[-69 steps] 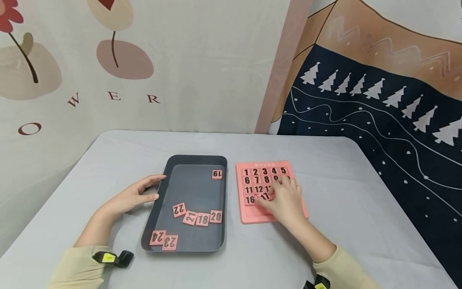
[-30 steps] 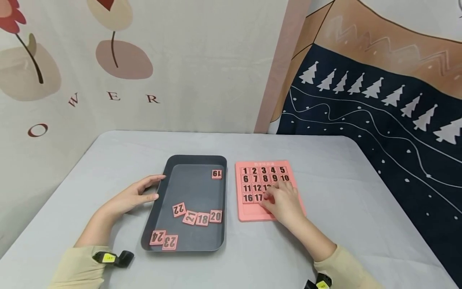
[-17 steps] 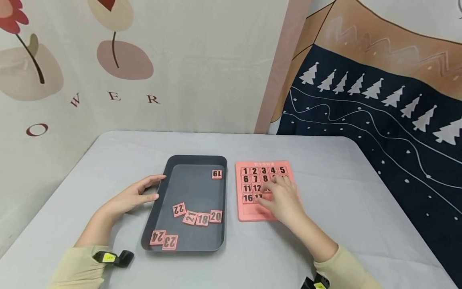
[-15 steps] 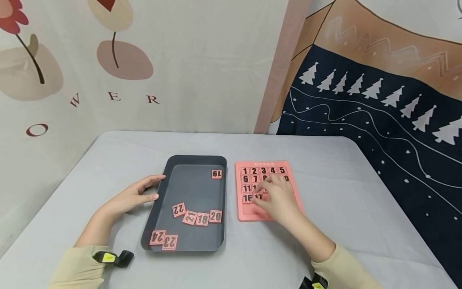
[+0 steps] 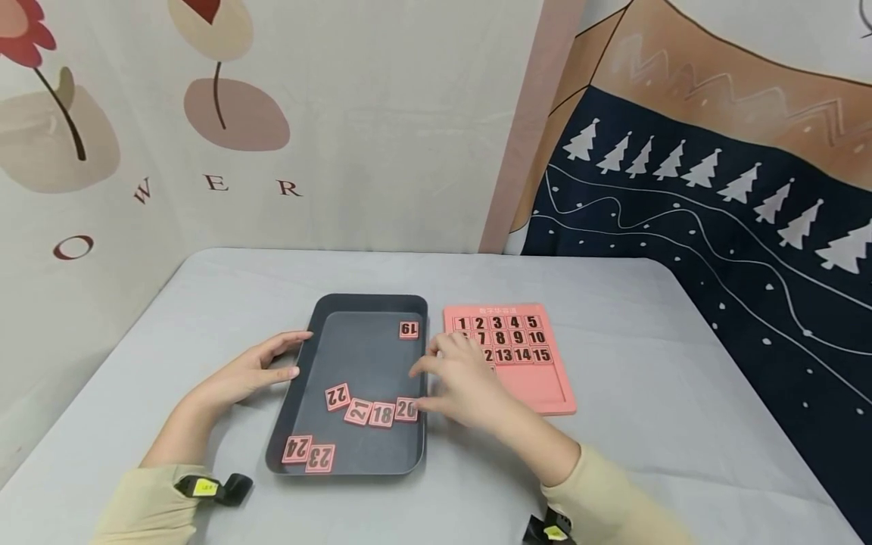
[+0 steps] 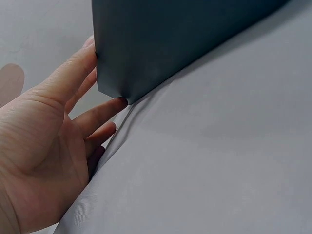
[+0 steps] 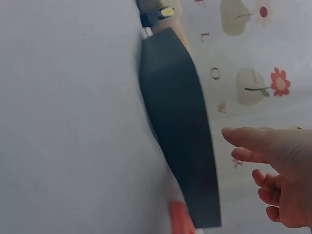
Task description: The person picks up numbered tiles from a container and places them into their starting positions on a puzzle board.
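My left hand [image 5: 252, 369] touches the left rim of a dark grey tray [image 5: 364, 303] with nearly straight fingers; in the left wrist view, thumb and fingertips of that hand [image 6: 53, 141] meet the tray wall [image 6: 146, 44]. Over the tray's right rim is my right hand [image 5: 463, 382], thumb and fingers apart, thumb tip close to the number tile 20 [image 5: 406, 409]. Nothing shows between those fingers in the right wrist view, where the hand [image 7: 278, 170] is beside the tray wall [image 7: 180, 126]. A pink number puzzle board [image 5: 538, 390] lies right of the tray, partly behind my right hand.
Loose tiles in the tray include 18 [image 5: 382, 414], 21 [image 5: 358, 411], 22 [image 5: 337, 397], 19 [image 5: 409, 330], 23 [image 5: 320, 459] and 24 [image 5: 296, 450]. Tile rows fill the board's upper part. A white cloth [image 5: 633, 333] covers the table; printed curtains [image 5: 395, 151] hang behind.
The 17 tile, earlier tilted under my right fingers, came to lie flat beside 16. My right hand then moved left from the board to the tray's right rim. My left hand stayed put.
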### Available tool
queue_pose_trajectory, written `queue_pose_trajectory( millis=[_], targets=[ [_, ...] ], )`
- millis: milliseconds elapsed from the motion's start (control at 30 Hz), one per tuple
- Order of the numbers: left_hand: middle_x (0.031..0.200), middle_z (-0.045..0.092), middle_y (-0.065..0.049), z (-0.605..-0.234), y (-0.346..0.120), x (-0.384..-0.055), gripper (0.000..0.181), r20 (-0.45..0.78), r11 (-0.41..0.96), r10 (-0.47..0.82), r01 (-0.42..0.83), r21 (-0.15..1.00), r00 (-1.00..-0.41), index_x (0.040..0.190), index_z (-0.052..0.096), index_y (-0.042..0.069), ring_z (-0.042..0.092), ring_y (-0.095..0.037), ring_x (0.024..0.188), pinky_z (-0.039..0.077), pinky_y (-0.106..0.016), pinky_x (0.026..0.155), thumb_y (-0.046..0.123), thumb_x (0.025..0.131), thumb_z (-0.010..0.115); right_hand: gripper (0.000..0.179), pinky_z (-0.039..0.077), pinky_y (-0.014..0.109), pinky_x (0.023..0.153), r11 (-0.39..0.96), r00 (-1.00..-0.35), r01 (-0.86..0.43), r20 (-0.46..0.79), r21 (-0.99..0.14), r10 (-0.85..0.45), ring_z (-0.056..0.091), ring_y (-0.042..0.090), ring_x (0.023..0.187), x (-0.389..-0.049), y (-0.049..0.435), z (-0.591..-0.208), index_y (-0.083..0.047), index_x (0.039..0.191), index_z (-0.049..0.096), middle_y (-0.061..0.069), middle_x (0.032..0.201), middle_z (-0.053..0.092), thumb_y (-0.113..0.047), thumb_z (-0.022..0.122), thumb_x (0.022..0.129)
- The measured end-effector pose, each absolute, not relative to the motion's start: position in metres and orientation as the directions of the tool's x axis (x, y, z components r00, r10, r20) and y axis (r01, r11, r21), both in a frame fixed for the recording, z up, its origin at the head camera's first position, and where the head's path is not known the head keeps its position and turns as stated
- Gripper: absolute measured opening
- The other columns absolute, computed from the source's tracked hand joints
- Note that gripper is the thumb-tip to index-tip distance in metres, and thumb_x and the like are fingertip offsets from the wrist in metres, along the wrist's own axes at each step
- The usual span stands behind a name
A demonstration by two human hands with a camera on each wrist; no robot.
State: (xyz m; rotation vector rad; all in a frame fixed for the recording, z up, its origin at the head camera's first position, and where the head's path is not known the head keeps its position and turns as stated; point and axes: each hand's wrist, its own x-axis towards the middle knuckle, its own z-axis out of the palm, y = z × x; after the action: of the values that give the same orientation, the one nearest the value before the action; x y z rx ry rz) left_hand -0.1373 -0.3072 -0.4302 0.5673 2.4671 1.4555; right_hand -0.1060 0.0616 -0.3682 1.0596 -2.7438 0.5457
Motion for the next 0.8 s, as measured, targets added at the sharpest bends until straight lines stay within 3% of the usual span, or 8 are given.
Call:
queue_pose_trajectory(
  millis=[133,267,400,567,633,800],
  targets=[
    [0.146,0.035,-0.022,-0.431,-0.307,-0.138,0.058,0.007,0.429,0.435,0.214,0.877,-0.9,0.146,0.035,0.005,0.026,-0.042,0.134,0.022,-0.059,0.102,0.014,0.095,0.061,0.038,0.033,0.03,0.081,0.684,-0.727,-0.687,0.213,-0.247,-0.653,0.037,0.012,0.091,-0.104,0.048,-0.377,-0.024,0.101,0.074,-0.008,0.097,0.045,-0.044,0.082,0.07],
    [0.146,0.036,-0.022,-0.43,-0.307,-0.138,0.058,0.001,0.435,0.431,0.209,0.876,-0.902,0.146,0.036,0.006,0.027,-0.042,0.133,0.024,-0.055,0.103,0.015,0.095,0.061,0.042,0.031,0.026,0.077,0.695,-0.728,-0.685,0.175,-0.216,-0.663,0.035,0.01,0.087,-0.104,0.037,-0.385,-0.024,0.1,0.074,-0.009,0.094,0.041,-0.05,0.082,0.068],
    [0.146,0.036,-0.021,-0.429,-0.305,-0.138,0.058,-0.005,0.442,0.427,0.204,0.873,-0.904,0.146,0.036,0.006,0.028,-0.041,0.134,0.026,-0.051,0.103,0.015,0.095,0.061,0.043,0.029,0.026,0.076,0.703,-0.724,-0.69,0.157,-0.172,-0.672,0.033,0.011,0.086,-0.105,0.028,-0.39,-0.025,0.095,0.075,-0.009,0.092,0.041,-0.054,0.082,0.065],
    [0.146,0.035,-0.022,-0.429,-0.304,-0.137,0.058,-0.003,0.422,0.436,0.201,0.884,-0.9,0.146,0.035,0.005,0.026,-0.042,0.134,0.022,-0.057,0.103,0.014,0.095,0.061,0.04,0.029,0.027,0.077,0.714,-0.727,-0.687,0.134,-0.136,-0.674,0.034,0.011,0.085,-0.105,0.022,-0.393,-0.026,0.089,0.074,-0.009,0.09,0.042,-0.055,0.083,0.062],
    [0.146,0.035,-0.022,-0.429,-0.305,-0.137,0.058,-0.002,0.422,0.438,0.204,0.883,-0.899,0.146,0.035,0.005,0.026,-0.042,0.134,0.025,-0.051,0.104,0.014,0.095,0.061,0.038,0.029,0.027,0.076,0.72,-0.732,-0.681,0.128,-0.134,-0.669,0.034,0.011,0.085,-0.104,0.021,-0.394,-0.026,0.086,0.074,-0.009,0.089,0.042,-0.054,0.083,0.062],
    [0.145,0.037,-0.022,-0.43,-0.307,-0.137,0.056,0.032,0.409,0.448,0.237,0.881,-0.893,0.145,0.037,0.004,0.029,-0.038,0.133,0.029,-0.016,0.098,0.012,0.095,0.06,0.032,0.029,0.027,0.075,0.727,-0.744,-0.669,0.125,-0.155,-0.657,0.034,0.011,0.084,-0.103,0.018,-0.396,-0.026,0.082,0.074,-0.009,0.087,0.042,-0.051,0.084,0.064]
  ],
)
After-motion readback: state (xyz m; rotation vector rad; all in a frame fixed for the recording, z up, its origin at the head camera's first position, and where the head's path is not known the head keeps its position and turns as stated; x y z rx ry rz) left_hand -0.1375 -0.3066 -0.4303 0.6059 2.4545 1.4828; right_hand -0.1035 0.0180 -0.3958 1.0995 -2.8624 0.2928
